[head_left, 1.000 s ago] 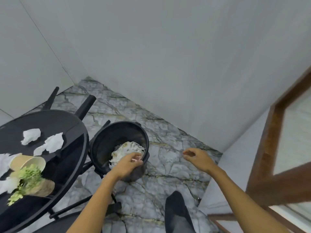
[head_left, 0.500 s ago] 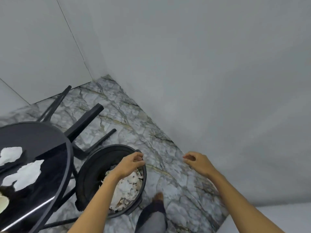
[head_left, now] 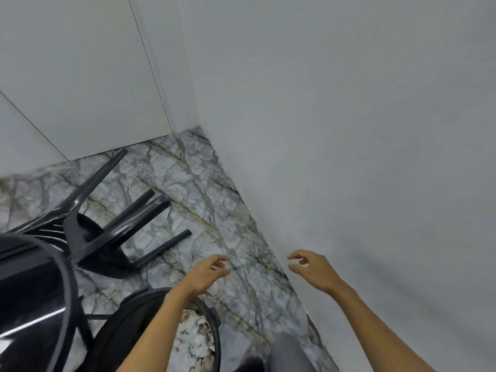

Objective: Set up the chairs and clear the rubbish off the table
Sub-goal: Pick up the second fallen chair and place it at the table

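Left hand [head_left: 208, 272]: empty, fingers loosely curled and parted, held above the marble floor [head_left: 214, 210] just past the bin's far rim.
Right hand [head_left: 312, 268]: empty too, fingers spread and bent, close to the grey wall [head_left: 349, 130], well right of the bin.
Bin [head_left: 134, 336]: black, round, on the floor under the left forearm, crumpled paper rubbish [head_left: 194, 336] inside.
Chair [head_left: 102, 226]: black, tipped over, legs pointing away, beyond the bin.
Surface [head_left: 29, 291]: glossy black round edge, left of the bin.
Writing: none legible anywhere.
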A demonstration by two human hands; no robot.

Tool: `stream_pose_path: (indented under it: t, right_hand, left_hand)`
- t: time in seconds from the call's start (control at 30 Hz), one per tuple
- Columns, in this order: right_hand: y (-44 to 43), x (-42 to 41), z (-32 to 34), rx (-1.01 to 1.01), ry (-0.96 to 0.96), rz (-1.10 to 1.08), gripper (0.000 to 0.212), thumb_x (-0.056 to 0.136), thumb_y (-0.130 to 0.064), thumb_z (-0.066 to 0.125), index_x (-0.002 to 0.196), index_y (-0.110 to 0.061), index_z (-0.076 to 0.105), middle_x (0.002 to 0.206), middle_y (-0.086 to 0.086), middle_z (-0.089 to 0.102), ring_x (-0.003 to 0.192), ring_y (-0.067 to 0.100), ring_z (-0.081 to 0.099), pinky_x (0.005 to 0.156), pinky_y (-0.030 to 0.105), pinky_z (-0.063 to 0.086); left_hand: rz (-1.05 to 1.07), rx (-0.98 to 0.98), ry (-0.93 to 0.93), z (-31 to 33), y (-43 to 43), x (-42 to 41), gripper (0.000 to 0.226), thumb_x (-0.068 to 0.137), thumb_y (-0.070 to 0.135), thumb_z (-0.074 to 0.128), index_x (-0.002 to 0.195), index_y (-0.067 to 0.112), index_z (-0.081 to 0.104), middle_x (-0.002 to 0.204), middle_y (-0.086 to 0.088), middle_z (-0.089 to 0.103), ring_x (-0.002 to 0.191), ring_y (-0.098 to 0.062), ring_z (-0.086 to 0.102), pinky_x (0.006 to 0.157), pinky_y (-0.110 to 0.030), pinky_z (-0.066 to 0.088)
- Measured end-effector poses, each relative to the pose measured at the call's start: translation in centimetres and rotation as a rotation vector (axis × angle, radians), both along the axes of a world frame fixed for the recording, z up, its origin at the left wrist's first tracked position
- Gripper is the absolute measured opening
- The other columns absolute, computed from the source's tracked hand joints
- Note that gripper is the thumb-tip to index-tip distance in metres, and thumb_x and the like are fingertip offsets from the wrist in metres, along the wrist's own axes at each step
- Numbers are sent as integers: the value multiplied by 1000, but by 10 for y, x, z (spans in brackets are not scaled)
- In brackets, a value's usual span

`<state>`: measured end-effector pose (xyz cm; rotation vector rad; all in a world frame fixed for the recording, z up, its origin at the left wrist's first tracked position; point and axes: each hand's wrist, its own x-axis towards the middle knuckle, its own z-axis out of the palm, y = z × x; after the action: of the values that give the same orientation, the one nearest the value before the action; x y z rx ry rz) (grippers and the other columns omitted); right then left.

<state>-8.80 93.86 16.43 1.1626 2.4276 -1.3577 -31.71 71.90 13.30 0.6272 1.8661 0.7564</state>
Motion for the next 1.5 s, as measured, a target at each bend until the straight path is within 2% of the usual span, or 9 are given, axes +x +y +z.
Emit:
stream_pose_path:
  t: [0.13, 0.23, 0.37, 0.57, 0.73, 0.8, 0.93, 1.17, 1.5]
  right_hand:
    - [65, -57, -10, -9, -12, 87, 22, 88, -33, 67, 109, -30, 67, 117, -10, 60, 104, 11, 55, 81, 22, 40]
    - [112, -110, -14, -22, 0, 166, 22, 88, -34, 67, 110, -31, 65, 118, -10, 61, 104, 11, 55, 81, 21, 40]
    - [168, -189, -13, -53, -1, 286, 18, 88, -32, 67, 106, -34, 65, 118, -11, 62, 104, 10, 55, 75, 16, 41]
    - [221, -317, -8, -70, 5, 438, 21, 88, -33, 67, 109, -33, 65, 115, -10, 61, 104, 10, 56, 71, 12, 40]
    - [231, -426, -15, -92, 16, 531, 31, 86, -31, 69, 116, -28, 66, 119, -6, 61, 109, 12, 54, 86, 23, 41]
    - [233, -473, -15, -103, 32, 565, 29, 85, -31, 70, 114, -28, 67, 119, -7, 61, 112, 13, 54, 90, 23, 41]
    - [236, -565, -9, -98, 50, 633, 21, 84, -31, 71, 99, -42, 64, 110, -14, 56, 108, 9, 50, 89, 22, 38]
    - [244, -709, 7, -98, 48, 710, 43, 87, -28, 69, 128, -32, 58, 119, -3, 58, 109, 16, 55, 89, 25, 44]
    - [239, -940, -14, -105, 8, 956, 40, 89, -27, 67, 128, -27, 58, 120, -1, 59, 111, 16, 56, 90, 28, 45]
  left_hand:
    - [97, -17, 29, -5, 34, -44, 36, 94, 43, 61, 128, 35, 54, 118, 13, 57, 105, -1, 56, 78, -19, 45]
    - [213, -20, 54, -5, 55, -76, 35, 94, 39, 63, 128, 32, 55, 120, 9, 58, 105, -4, 57, 77, -18, 47]
    - [410, -29, 68, 3, 85, -118, 31, 93, 33, 65, 124, 31, 57, 122, 3, 61, 107, -10, 59, 84, -23, 48]
    - [600, 0, 125, 18, 120, -188, 41, 92, 32, 67, 131, 26, 56, 121, 4, 60, 112, -13, 58, 88, -24, 45]
    - [719, 33, 147, 15, 133, -255, 43, 92, 32, 66, 134, 27, 56, 129, 4, 56, 120, -14, 52, 96, -30, 45]
    - [755, 43, 176, 9, 134, -289, 39, 93, 32, 65, 131, 29, 57, 130, 4, 56, 117, -11, 51, 90, -24, 44]
    - [834, 44, 145, 1, 135, -360, 39, 94, 31, 64, 132, 27, 55, 134, 2, 53, 124, -18, 51, 99, -35, 46]
    - [957, 87, 135, 11, 139, -471, 44, 93, 29, 66, 135, 30, 52, 130, 4, 54, 122, -17, 51, 95, -31, 44]
    - [1221, 37, 131, 1, 136, -623, 45, 91, 30, 69, 133, 32, 55, 126, 7, 57, 119, -12, 52, 91, -26, 44]
